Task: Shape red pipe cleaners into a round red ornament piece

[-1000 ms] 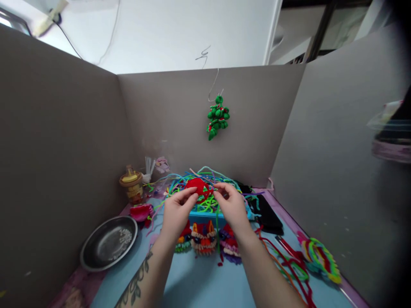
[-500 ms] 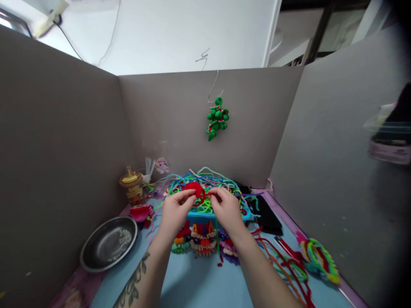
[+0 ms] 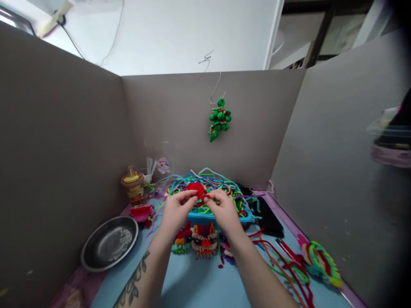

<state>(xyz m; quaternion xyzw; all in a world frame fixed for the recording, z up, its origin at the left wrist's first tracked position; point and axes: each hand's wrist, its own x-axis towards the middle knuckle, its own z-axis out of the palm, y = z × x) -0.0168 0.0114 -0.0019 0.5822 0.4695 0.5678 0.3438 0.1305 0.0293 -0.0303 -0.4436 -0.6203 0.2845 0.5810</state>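
Observation:
A red fuzzy piece [image 3: 196,187], rounded and seemingly made of pipe cleaner, is held up in front of the blue tray [image 3: 205,220]. My left hand [image 3: 178,209] pinches its left side between thumb and fingers. At its right edge my right hand [image 3: 223,208] pinches a short red strand of it. The fingertips of both hands are close together. Behind them the tray is heaped with many-coloured pipe cleaners [image 3: 221,179]. Below the hands, on the blue mat, stand several fuzzy figures, among them an orange and tan one [image 3: 204,240]; my right wrist partly covers the purple one.
A metal bowl [image 3: 109,244] holding small pale bits lies at left, near a brown-lidded cup [image 3: 133,186]. Right are a black flat object [image 3: 268,217], loose strands [image 3: 289,269] and a colourful looped piece [image 3: 324,263]. A green ornament [image 3: 220,119] hangs ahead; grey panels enclose three sides.
My right hand has moved slightly left, closer to my left hand, and the red strand between them shows shorter. The whole view has shifted slightly.

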